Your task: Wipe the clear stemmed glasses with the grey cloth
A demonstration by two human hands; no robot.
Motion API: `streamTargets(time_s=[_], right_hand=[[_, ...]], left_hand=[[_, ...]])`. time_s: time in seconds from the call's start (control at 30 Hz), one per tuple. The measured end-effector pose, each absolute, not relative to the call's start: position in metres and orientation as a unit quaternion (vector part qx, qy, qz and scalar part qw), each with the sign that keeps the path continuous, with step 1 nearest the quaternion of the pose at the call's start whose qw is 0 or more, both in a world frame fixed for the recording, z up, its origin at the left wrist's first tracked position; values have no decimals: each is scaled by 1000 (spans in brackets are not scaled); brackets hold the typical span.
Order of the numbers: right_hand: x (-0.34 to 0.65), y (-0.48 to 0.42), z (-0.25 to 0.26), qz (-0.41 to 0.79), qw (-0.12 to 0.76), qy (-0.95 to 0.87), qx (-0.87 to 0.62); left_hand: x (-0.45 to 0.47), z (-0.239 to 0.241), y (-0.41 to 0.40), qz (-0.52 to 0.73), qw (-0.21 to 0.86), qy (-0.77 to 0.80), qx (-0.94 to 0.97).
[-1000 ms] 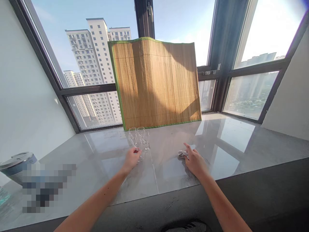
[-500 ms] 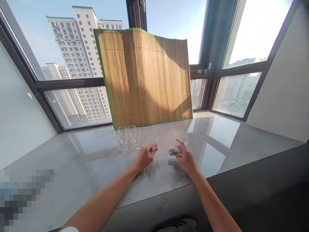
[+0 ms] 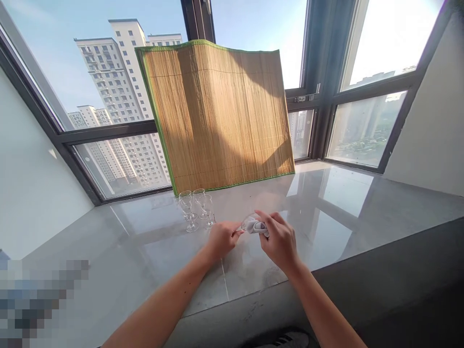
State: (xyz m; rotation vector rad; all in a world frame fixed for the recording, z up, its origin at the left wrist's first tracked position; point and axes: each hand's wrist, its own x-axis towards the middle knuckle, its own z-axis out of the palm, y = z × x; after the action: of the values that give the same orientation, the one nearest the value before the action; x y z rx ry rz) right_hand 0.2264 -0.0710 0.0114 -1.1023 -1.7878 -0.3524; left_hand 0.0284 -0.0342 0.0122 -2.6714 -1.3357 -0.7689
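Observation:
My left hand (image 3: 225,238) is closed around the stem end of a clear wine glass (image 3: 250,215), which is tilted with its bowl toward the right. A crumpled pale cloth (image 3: 256,225) is pinched in my right hand (image 3: 281,238) and sits against the glass's bowl, partly inside or over the rim; I cannot tell which. The cloth and fingers hide much of the bowl. Just left of my left hand, several clear stemmed glasses (image 3: 191,223) stand upright close together on the grey tiled sill.
A bamboo mat (image 3: 224,121) with green edging leans against the window behind the glasses. The glossy grey sill (image 3: 152,270) ends at a front edge near my forearms. Dark window frames (image 3: 123,128) surround the sill. A shoe (image 3: 290,340) shows below.
My right hand has brought the cloth left onto the glass, where before they were apart. The glass in my left hand has tilted further right. The view has shifted slightly.

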Motion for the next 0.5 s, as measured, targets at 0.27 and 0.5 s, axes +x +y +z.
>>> streamTargets(time_s=[0.27, 0.5], right_hand=[[259, -60, 11, -50, 517, -654, -550], [245, -59, 5, 195, 540, -699, -425]], left_hand=[[21, 14, -26, -271, 62, -409, -869], [22, 12, -26, -235, 20, -370, -898]])
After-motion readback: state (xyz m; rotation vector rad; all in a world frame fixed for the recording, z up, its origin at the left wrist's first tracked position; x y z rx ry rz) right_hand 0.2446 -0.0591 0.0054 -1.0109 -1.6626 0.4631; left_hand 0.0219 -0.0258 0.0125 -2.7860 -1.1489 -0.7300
